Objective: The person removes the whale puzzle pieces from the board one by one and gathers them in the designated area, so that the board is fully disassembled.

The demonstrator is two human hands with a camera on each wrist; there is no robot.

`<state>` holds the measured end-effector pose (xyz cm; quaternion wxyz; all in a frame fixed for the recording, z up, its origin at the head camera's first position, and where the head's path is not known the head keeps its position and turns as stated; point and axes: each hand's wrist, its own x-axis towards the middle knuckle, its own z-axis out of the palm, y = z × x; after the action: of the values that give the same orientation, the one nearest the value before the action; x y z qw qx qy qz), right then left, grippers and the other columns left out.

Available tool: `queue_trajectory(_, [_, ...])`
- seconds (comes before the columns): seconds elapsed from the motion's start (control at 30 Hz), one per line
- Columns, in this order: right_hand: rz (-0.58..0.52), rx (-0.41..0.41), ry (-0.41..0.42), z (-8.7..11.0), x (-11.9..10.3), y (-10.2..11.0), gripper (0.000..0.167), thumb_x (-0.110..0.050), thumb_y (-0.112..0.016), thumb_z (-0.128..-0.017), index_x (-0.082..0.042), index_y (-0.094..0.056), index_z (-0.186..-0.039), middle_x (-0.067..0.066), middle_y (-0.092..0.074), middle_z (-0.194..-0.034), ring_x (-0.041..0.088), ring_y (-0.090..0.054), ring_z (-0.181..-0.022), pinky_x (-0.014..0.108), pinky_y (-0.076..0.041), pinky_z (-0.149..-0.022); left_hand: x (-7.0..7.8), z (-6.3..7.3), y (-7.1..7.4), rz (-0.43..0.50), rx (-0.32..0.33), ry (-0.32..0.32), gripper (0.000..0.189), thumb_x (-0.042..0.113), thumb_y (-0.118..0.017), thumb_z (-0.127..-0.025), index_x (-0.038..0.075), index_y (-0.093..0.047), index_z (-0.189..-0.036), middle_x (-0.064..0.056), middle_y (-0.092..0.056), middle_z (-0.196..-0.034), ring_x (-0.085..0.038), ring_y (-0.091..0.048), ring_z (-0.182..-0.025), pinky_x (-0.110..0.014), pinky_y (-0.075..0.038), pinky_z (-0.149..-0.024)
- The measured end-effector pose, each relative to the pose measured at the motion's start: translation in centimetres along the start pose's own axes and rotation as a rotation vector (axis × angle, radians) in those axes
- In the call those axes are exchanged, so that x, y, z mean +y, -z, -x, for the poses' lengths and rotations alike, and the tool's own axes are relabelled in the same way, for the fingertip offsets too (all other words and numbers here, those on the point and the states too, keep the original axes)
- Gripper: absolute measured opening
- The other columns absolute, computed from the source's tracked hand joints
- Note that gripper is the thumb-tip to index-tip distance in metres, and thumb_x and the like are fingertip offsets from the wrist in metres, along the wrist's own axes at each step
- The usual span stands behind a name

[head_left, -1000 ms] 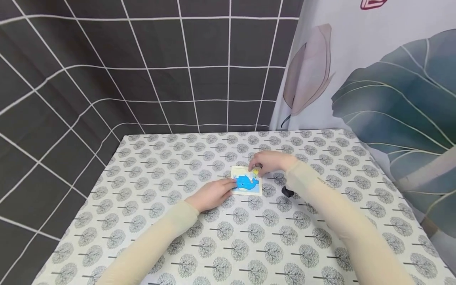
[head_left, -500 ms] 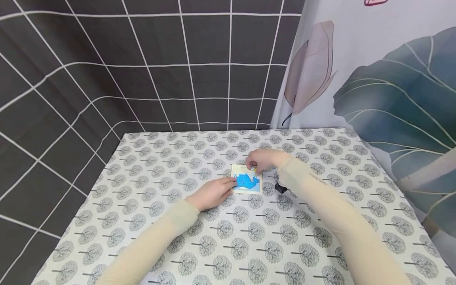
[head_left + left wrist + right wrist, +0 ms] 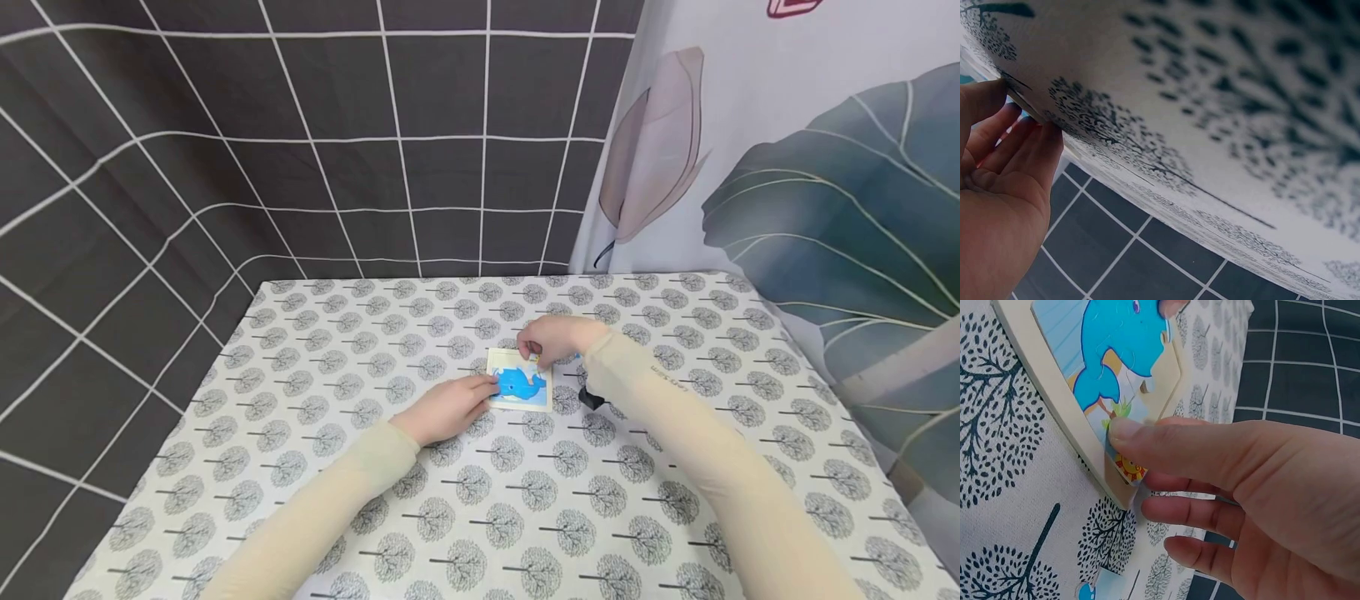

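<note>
A small wooden jigsaw puzzle (image 3: 531, 407) lies on the table, its picture a blue whale on a pale ground within a light wooden frame (image 3: 1029, 369). At the puzzle's left edge, my left hand (image 3: 446, 408) grips the frame, thumb and fingertips right at its rim in the left wrist view. My right hand (image 3: 558, 337) is over the far right corner. Between its thumb and forefinger it pinches a puzzle piece with a yellow sun (image 3: 1129, 467), tilted in the corner of the frame. Bare wood (image 3: 1165, 387) shows beside the whale.
Another loose puzzle piece (image 3: 1110, 586), blue and white, lies on the cloth by the frame's right side, mostly behind my right wrist in the head view. A tree-print cloth (image 3: 495, 500) covers the table. Dark checked fabric (image 3: 435, 175) hangs behind, a leaf-print curtain (image 3: 840, 192) at right.
My right hand has moved slightly left, farther over the puzzle's corner, and now covers more of the sun. The left hand has stayed on the left edge.
</note>
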<state>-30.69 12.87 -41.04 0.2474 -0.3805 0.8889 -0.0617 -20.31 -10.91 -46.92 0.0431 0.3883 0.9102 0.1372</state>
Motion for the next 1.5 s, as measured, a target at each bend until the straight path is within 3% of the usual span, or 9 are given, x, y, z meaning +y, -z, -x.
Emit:
queue_trajectory(0.3, [-0.09,0.013,-0.02,0.4,0.3,-0.7,0.027,-0.006,-0.078,-0.082,-0.01,-0.063,-0.104,-0.001,-0.056,-0.084,0.014,-0.051,-0.077,0.026,-0.047,-0.07,0.2,0.1,-0.2,0.019,0.003,0.007,0.039,0.019,-0.057,-0.104,0.004,-0.056,-0.14,-0.011,-0.051,-0.149,-0.028,-0.049,-0.137,-0.041,-0.038,-0.117])
queue_trajectory(0.5, [-0.176,0.068,-0.044,0.4,1.2,-1.2,0.031,-0.005,-0.077,-0.081,-0.007,-0.064,-0.109,0.002,-0.061,-0.093,0.016,-0.055,-0.085,0.029,-0.05,-0.079,0.0,0.0,-0.2,0.002,0.008,0.012,0.04,0.02,-0.056,-0.104,0.005,-0.055,-0.142,-0.009,-0.05,-0.15,-0.026,-0.048,-0.138,-0.04,-0.037,-0.117])
queue_trajectory(0.67, [-0.216,0.103,-0.016,0.3,1.8,-1.6,0.029,-0.004,-0.075,-0.08,-0.006,-0.064,-0.107,0.003,-0.062,-0.095,0.019,-0.056,-0.088,0.033,-0.051,-0.084,0.0,0.0,0.1,0.005,-0.005,0.023,0.041,0.02,-0.055,-0.104,0.005,-0.055,-0.143,-0.009,-0.049,-0.151,-0.027,-0.047,-0.139,-0.041,-0.036,-0.118])
queue_trajectory(1.5, [-0.214,0.255,0.023,1.3,0.9,-3.1,0.032,-0.002,-0.076,-0.077,-0.007,-0.061,-0.105,0.001,-0.055,-0.087,0.016,-0.05,-0.079,0.03,-0.049,-0.073,0.7,0.2,0.3,-0.015,-0.006,-0.004,0.04,0.019,-0.056,-0.104,0.003,-0.055,-0.141,-0.013,-0.051,-0.149,-0.029,-0.049,-0.136,-0.042,-0.039,-0.116])
